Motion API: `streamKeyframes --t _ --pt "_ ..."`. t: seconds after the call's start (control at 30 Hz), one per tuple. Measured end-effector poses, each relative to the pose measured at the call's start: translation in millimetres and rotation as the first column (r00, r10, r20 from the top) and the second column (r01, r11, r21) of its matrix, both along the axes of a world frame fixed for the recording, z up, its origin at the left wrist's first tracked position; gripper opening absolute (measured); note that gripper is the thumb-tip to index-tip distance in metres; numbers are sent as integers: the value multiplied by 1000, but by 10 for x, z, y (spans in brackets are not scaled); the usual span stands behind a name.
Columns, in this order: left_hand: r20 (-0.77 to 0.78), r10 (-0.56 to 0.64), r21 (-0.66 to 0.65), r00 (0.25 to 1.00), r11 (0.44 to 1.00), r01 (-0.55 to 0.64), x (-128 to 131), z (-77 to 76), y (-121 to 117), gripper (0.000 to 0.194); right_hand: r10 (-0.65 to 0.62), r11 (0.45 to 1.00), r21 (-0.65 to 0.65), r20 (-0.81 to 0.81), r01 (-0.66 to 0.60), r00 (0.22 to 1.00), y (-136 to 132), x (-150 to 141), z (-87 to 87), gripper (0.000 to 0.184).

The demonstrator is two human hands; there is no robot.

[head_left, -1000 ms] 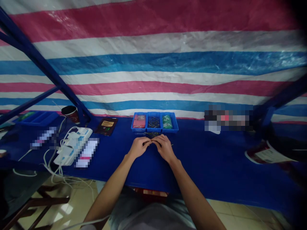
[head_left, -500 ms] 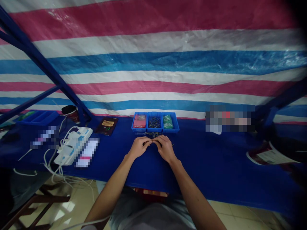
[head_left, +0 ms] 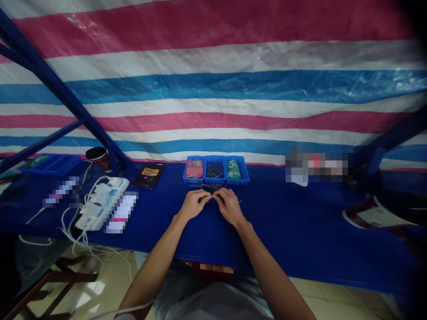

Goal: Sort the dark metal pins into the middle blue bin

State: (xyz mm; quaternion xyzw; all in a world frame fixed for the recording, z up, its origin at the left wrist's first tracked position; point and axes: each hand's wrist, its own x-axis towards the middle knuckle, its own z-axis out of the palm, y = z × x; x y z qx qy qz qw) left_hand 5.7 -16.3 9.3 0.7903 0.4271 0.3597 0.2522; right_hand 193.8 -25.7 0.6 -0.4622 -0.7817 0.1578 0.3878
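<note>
My left hand (head_left: 194, 204) and my right hand (head_left: 228, 206) meet over the blue table, fingertips pinched together. Whatever small thing lies between them is too small to make out. Just beyond the fingers is a loose pile of thin dark screws (head_left: 215, 186). Behind the pile stand three joined blue bins: the left bin (head_left: 194, 181) has pinkish-red and pale contents, the middle bin (head_left: 214, 181) holds many dark screws, and the right bin (head_left: 238, 181) has green and white pieces. A thin pale piece (head_left: 240, 202) shows beside my right hand.
Left of me lie a white power strip (head_left: 102, 204) with tangled cords, a blurred-out phone-like item (head_left: 122, 213), a dark brown packet (head_left: 148, 175), a dark cup (head_left: 99, 159) and a blue divided tray (head_left: 55, 163). A dark red container (head_left: 373, 213) is at the right. Striped sheeting (head_left: 213, 120) hangs behind.
Almost nothing differs. Both hands keep the same place and pinch, with only a very slight shift at the fingertips.
</note>
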Motion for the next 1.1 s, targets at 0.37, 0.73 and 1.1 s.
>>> streamKeyframes --t 0.37,0.73,1.1 --pt "7 -2 13 1000 1000 2 3 -7 5 30 -21 1000 -5 56 21 998 2 -4 -7 35" --pt "0 13 4 1000 1000 -13 -23 -29 25 26 -18 1000 -12 -38 17 999 -16 0 10 17" --pt "1 6 28 1000 1000 -6 -13 -42 28 24 7 1000 8 -66 -6 998 25 0 -48 15"
